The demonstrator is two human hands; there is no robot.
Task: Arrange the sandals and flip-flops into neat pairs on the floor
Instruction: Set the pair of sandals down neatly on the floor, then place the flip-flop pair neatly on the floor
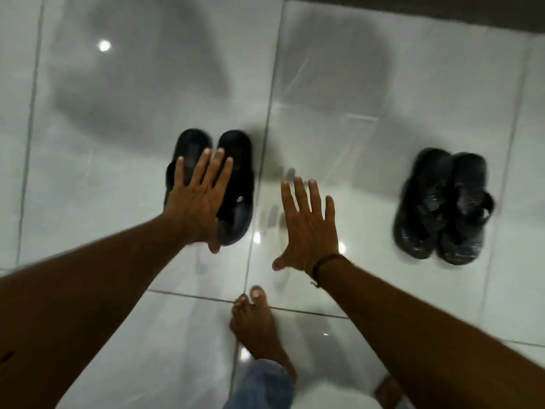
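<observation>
Two black slide sandals (236, 184) lie side by side on the white tiled floor, left of centre, toes pointing away from me. My left hand (196, 199) hovers over them with fingers spread, holding nothing. To the right, a pair of dark flip-flops (442, 208) with straps lies close together, tilted slightly. My right hand (308, 228) is spread flat above bare floor between the two pairs, empty, with a dark cord around the wrist.
Glossy white floor tiles (118, 172) with grey grout lines fill the view. My bare foot (259, 323) and a denim trouser leg (262, 385) are at the bottom centre. A dark strip (442, 10) runs along the top right edge.
</observation>
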